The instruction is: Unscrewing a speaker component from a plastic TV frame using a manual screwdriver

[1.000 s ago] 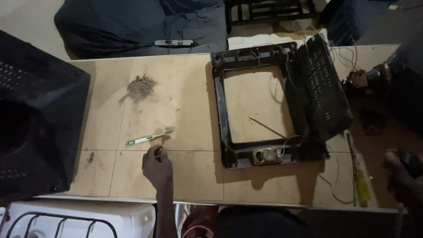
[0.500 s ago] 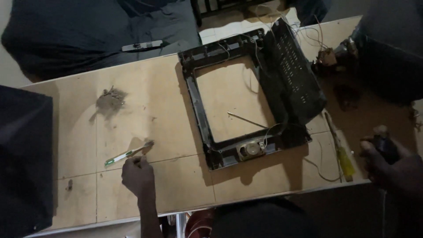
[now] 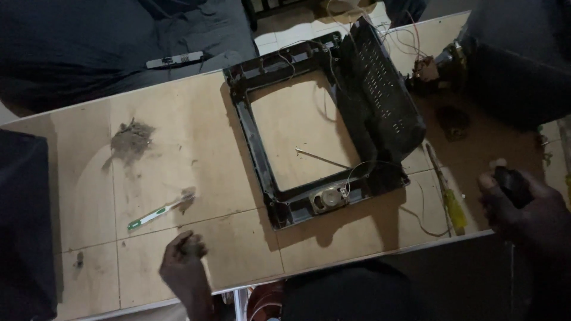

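Note:
My left hand (image 3: 183, 261) rests on the wooden tabletop (image 3: 178, 160) near its front edge, fingers curled in with nothing seen in them. A green-and-white toothbrush (image 3: 159, 211) with a dusty head lies just beyond it, not touching. My right hand (image 3: 523, 205) hovers at the right, closed around a small dark object (image 3: 513, 184). Between the hands lies a black plastic frame (image 3: 250, 139) with a small round speaker (image 3: 329, 199) in its near edge and a black vented cover (image 3: 380, 95) leaning on its right side.
A pile of grey dust (image 3: 129, 139) sits at the left back. A yellow-handled screwdriver (image 3: 447, 199) lies right of the frame, with loose wires (image 3: 416, 217). A dark box (image 3: 24, 226) stands at the left edge, dark cloth (image 3: 119, 41) behind the table.
My left hand has drawn back from the toothbrush toward the table's front edge. My right hand with the dark object has come further into view at the right.

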